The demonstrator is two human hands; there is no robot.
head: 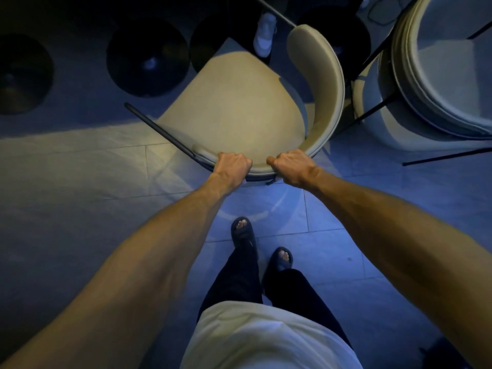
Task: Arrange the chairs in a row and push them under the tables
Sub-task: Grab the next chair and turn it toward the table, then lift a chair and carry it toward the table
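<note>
A beige chair point(237, 107) with a curved padded backrest and thin black legs stands in front of me, its seat pointing away towards dark round table bases. My left hand point(232, 164) grips the top of the backrest at its near edge. My right hand point(290, 163) grips the same backrest a little to the right. Both sets of fingers curl over the rim. A second chair point(436, 75) of the same kind stands close on the right, its black legs next to the first chair's backrest.
Dark round table bases point(147, 58) sit on the floor at the far left and centre. A white shoe of another person point(265, 33) shows beyond the chair. My feet in dark sandals stand on the tiled floor point(80, 169) behind the chair.
</note>
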